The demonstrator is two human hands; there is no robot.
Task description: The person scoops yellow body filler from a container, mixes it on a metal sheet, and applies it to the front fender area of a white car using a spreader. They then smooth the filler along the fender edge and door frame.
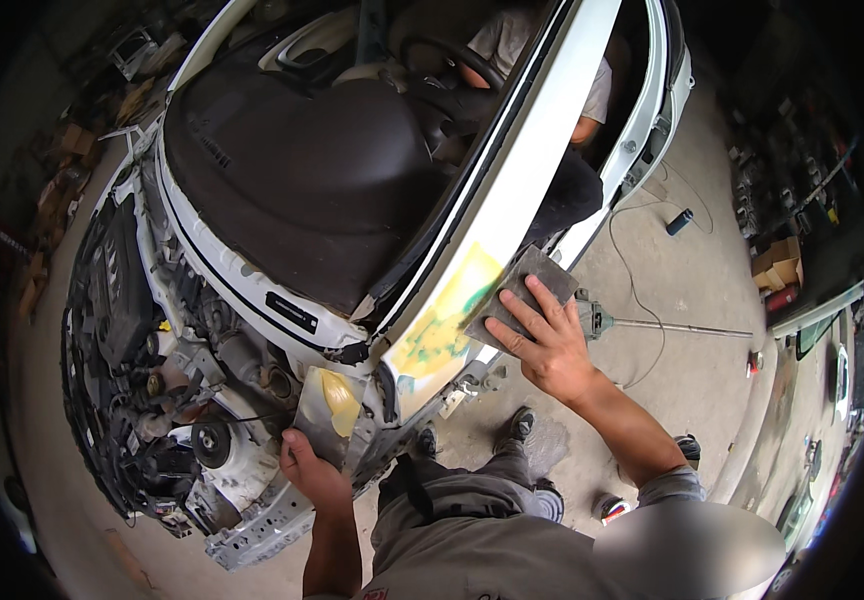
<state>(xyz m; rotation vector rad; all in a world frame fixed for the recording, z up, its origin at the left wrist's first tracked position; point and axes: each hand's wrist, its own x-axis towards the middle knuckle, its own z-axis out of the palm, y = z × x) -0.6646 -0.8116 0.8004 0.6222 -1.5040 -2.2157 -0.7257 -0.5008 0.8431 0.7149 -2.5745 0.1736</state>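
My left hand grips the lower edge of a flat grey metal plate, used as a mixing board, with a smear of yellow body filler on it. My right hand holds a broad dark grey filler spreader, fingers stretched across its face and thumb behind, hidden. The spreader lies against the base of the white windshield pillar, beside a patch of yellow and green filler. The spreader's far side covers part of that patch.
The engine bay lies exposed at left, below the dark dashboard. Another person sits inside the car. A green-grey tool with a long metal rod, a cable and a dark cylinder lie on the floor at right.
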